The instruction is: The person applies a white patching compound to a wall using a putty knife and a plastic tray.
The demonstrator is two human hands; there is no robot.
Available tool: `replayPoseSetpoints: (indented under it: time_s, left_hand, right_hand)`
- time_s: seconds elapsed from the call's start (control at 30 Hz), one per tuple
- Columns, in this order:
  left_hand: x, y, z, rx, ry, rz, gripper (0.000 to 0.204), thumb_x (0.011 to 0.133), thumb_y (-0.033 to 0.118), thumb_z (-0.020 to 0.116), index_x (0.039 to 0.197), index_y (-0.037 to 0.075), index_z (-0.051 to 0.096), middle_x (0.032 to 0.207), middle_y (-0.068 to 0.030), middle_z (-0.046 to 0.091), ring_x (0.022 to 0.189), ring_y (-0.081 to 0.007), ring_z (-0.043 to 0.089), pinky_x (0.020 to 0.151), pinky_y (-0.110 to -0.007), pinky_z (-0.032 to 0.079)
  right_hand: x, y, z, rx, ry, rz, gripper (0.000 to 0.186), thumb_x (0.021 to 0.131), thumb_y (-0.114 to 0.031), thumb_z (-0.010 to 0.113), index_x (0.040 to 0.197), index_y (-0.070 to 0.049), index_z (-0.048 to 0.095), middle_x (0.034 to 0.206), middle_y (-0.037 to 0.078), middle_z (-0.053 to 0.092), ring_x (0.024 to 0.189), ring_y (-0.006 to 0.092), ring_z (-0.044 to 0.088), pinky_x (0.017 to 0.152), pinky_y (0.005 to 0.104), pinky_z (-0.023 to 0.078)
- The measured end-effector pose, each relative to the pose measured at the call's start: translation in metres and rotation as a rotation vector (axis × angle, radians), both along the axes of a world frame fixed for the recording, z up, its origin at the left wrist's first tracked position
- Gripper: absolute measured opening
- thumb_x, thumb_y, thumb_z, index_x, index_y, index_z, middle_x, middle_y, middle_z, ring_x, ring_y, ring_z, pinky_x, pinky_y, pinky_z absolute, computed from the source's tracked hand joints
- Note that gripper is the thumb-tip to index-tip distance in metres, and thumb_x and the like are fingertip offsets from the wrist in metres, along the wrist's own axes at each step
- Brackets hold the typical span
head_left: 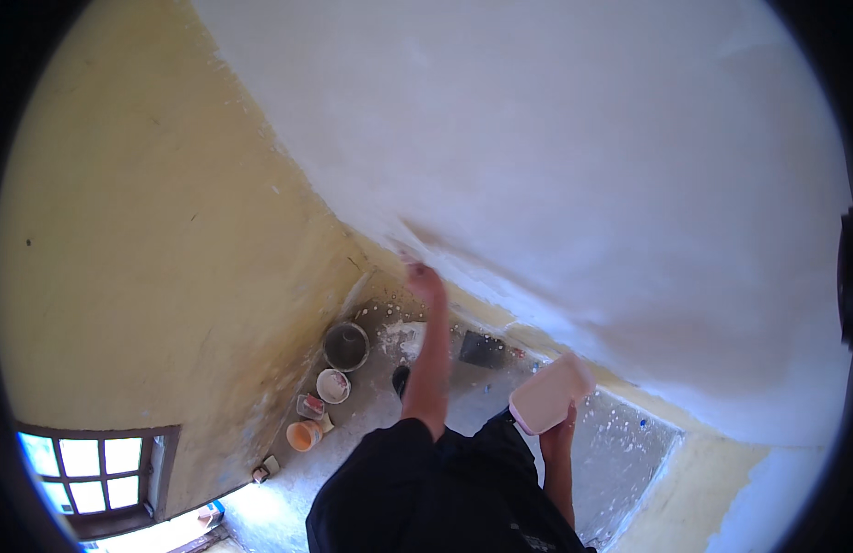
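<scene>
My left hand [423, 280] is raised at the lower edge of the white coat [574, 157] on the wall, close to the corner. Its fingers look closed, but blur hides whatever they may hold. A thin pale streak and a shadow run along the wall beside it. Lower and to the right, my right hand [561, 426] grips a pale pink rectangular tray [548, 394] with rounded corners, tilted near the base of the wall. I cannot make out anything lying on it.
Along the left yellow wall [168, 203] stand a dark bucket [345, 347], a white bucket [333, 386], a small clear tub [310, 406] and an orange container [305, 435]. A dark flat piece [483, 349] lies on the splattered floor. A barred window [99, 475] is at lower left.
</scene>
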State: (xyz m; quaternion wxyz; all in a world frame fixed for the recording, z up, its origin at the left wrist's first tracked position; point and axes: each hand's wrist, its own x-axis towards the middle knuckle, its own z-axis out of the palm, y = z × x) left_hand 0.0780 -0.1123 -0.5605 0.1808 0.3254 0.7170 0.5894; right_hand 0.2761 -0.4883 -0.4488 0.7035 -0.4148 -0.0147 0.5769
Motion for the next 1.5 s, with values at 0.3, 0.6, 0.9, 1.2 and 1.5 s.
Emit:
replayPoseSetpoints:
  time_s: [0.3, 0.6, 0.9, 1.2, 1.5]
  left_hand:
    - [0.123, -0.155, -0.057, -0.236, -0.006, -0.534, 0.052, 0.087, 0.000, 0.051, 0.137, 0.012, 0.053, 0.120, -0.0246, 0.062, 0.101, -0.0399, 0.065, 0.085, -0.042, 0.054]
    - [-0.042, 0.024, -0.143, -0.263, -0.921, -0.359, 0.031, 0.095, 0.018, 0.050, 0.123, 0.009, 0.061, 0.097, -0.0161, 0.067, 0.073, -0.0281, 0.064, 0.062, -0.040, 0.052]
    - [0.075, -0.025, 0.037, -0.140, -0.032, -0.128, 0.045, 0.100, 0.029, 0.047, 0.088, -0.006, 0.070, 0.072, -0.0200, 0.067, 0.063, -0.0322, 0.064, 0.060, -0.046, 0.048]
    - [0.079, -0.133, 0.033, 0.121, 0.043, -0.488, 0.036, 0.092, 0.004, 0.052, 0.127, -0.001, 0.059, 0.095, -0.0277, 0.066, 0.077, -0.0381, 0.067, 0.066, -0.041, 0.051]
    - [0.078, -0.059, 0.029, -0.037, 0.070, -0.233, 0.047, 0.090, 0.004, 0.051, 0.137, 0.004, 0.051, 0.100, -0.0256, 0.068, 0.080, -0.0355, 0.068, 0.068, -0.040, 0.051]
  right_hand:
    - [0.006, -0.019, 0.002, -0.054, -0.054, -0.098, 0.061, 0.100, -0.046, 0.045, 0.144, -0.006, 0.033, 0.141, 0.010, 0.046, 0.130, 0.0270, 0.045, 0.110, 0.0427, 0.035]
    - [0.002, -0.015, 0.005, -0.016, -0.008, -0.066, 0.061, 0.099, -0.045, 0.046, 0.144, -0.006, 0.033, 0.141, 0.010, 0.046, 0.131, 0.0270, 0.045, 0.110, 0.0422, 0.035]
    - [0.001, -0.015, -0.002, -0.014, 0.009, -0.041, 0.059, 0.101, -0.045, 0.043, 0.145, -0.007, 0.032, 0.142, 0.011, 0.045, 0.132, 0.0269, 0.044, 0.110, 0.0434, 0.035]
    - [0.004, 0.002, -0.001, 0.004, -0.017, 0.011, 0.057, 0.103, -0.043, 0.040, 0.145, -0.006, 0.030, 0.142, 0.011, 0.043, 0.133, 0.0259, 0.042, 0.110, 0.0427, 0.036]
    - [0.001, -0.004, 0.005, 0.003, -0.027, -0.040, 0.058, 0.102, -0.043, 0.040, 0.145, -0.006, 0.029, 0.141, 0.011, 0.043, 0.132, 0.0263, 0.043, 0.110, 0.0430, 0.036]
